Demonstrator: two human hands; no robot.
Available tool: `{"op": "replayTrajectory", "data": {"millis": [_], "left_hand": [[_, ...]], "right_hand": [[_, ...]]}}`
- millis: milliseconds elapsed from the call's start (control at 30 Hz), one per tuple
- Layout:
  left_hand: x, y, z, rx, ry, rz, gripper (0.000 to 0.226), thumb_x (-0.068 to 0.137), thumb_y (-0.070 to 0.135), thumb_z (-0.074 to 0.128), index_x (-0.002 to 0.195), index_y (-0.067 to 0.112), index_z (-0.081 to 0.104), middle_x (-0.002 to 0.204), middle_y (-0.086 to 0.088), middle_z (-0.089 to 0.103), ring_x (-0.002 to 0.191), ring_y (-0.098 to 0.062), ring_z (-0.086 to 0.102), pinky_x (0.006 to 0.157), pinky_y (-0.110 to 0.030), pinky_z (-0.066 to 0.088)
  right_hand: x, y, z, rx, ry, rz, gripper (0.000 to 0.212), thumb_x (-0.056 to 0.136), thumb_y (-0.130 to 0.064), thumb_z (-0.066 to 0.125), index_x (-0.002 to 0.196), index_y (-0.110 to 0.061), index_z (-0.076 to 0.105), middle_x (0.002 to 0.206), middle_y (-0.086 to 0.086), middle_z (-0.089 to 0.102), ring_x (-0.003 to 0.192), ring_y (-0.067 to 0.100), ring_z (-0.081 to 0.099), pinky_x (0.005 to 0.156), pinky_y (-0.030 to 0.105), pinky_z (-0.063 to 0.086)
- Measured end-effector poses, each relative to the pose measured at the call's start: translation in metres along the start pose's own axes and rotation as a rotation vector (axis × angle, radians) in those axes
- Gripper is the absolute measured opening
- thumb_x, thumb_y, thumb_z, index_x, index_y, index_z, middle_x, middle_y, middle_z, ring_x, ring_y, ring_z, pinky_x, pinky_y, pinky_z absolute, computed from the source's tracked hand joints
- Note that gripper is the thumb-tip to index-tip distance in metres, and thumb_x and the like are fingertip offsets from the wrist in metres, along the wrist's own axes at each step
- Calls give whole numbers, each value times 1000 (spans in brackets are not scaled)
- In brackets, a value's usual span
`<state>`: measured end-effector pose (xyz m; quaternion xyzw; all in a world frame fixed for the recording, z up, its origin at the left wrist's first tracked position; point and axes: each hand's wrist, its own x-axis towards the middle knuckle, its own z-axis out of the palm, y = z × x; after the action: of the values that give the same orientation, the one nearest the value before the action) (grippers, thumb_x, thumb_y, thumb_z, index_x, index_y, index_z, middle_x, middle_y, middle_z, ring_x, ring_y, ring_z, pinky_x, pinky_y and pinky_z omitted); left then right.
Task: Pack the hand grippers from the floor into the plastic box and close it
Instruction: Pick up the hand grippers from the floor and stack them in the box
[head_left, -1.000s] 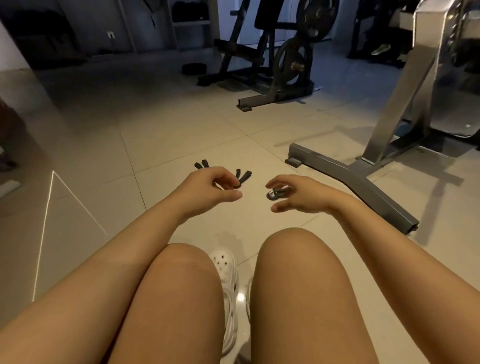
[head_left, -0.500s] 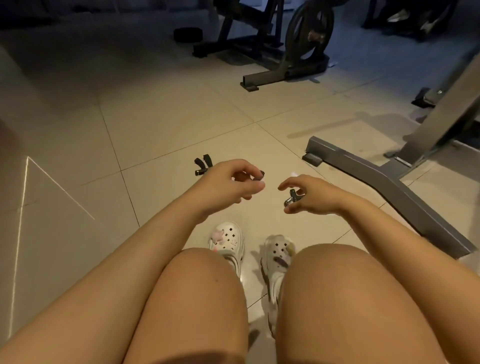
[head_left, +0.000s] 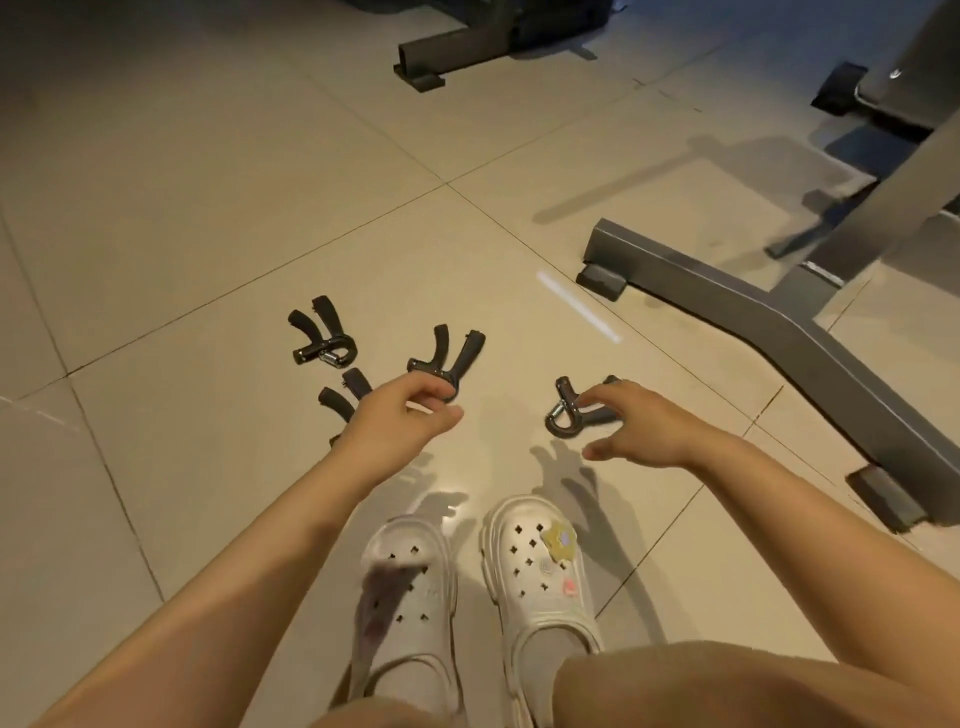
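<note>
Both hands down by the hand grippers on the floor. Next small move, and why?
Probably close each hand on the gripper under it and lift. The left hand hovers with curled fingers at the ring end of one hand gripper; the right hand has fingertips on another. Neither looks grasped. Two more lie to the left. No box is in view.

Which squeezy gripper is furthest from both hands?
The far-left hand gripper, lying alone on the floor. No hand touches it; the other three sit at or under hands.

Hand grippers (head_left: 323, 340) on tiled floor (head_left: 218, 218)
</note>
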<state>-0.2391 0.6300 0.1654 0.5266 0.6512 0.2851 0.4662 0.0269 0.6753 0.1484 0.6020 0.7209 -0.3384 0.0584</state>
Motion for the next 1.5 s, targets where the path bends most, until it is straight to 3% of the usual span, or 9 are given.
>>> {"op": "replayTrajectory", "data": {"millis": [167,367,567,767,933,1067,1300,1367,1500], "left_hand": [[79,-52,15,97,-26,-100,21,84,24,68,104,24,63,100,-1,60,84,-10,55,78,-25,43],[148,-107,31,397,-45,-51,46,85,25,66,129,18,52,128,-4,46,109,-14,46,88,-19,30],[206,-123,44,586,-30,-27,62,84,32,66,140,20,42,148,-10,28,134,-30,27,106,-39,28],[231,-141,63,792,-147,-3,80,81,53,57,148,23,26,156,-15,10,142,-30,12,112,-45,15],[219,-152,70,836,-100,81,69,87,42,60,146,21,32,158,-10,8,144,-28,11,111,-51,16],[206,-159,73,839,-203,161,74,84,37,65,147,29,27,158,0,9,145,-22,10,109,-54,19],[172,-172,71,894,-441,296,88,78,38,62,148,40,8,156,11,-4,142,-7,-7,111,-56,12],[167,-173,74,909,-424,312,93,74,34,66,148,40,10,157,8,4,143,-10,0,109,-58,14],[175,-148,94,844,-185,312,87,65,42,76,139,30,31,141,-6,45,126,-25,45,101,-60,31]], "right_hand": [[64,52,46,-35,-77,139,71,81,-29,71,142,-26,36,146,2,29,130,24,34,106,35,34],[117,91,71,-124,14,299,75,83,-22,64,146,-30,25,152,7,16,133,34,25,104,43,36],[155,109,67,-307,73,305,63,86,-23,57,141,-35,28,150,3,15,133,32,24,94,41,43],[166,126,62,-161,35,318,69,82,-21,63,141,-35,31,148,1,19,121,32,35,90,42,47],[159,127,63,-181,99,270,69,79,-32,70,139,-30,37,150,1,16,116,30,40,79,38,49],[145,121,79,-108,125,329,70,75,-41,74,134,-24,41,148,-1,20,115,29,44,80,38,48],[109,119,108,-11,111,354,77,72,-25,70,140,-27,34,144,0,25,115,29,44,77,34,48],[101,120,112,-18,115,349,80,73,-25,70,143,-29,31,145,1,24,114,28,42,77,33,46],[97,122,117,-78,134,321,85,73,-29,72,146,-31,28,143,6,30,113,30,41,87,36,43]]}}
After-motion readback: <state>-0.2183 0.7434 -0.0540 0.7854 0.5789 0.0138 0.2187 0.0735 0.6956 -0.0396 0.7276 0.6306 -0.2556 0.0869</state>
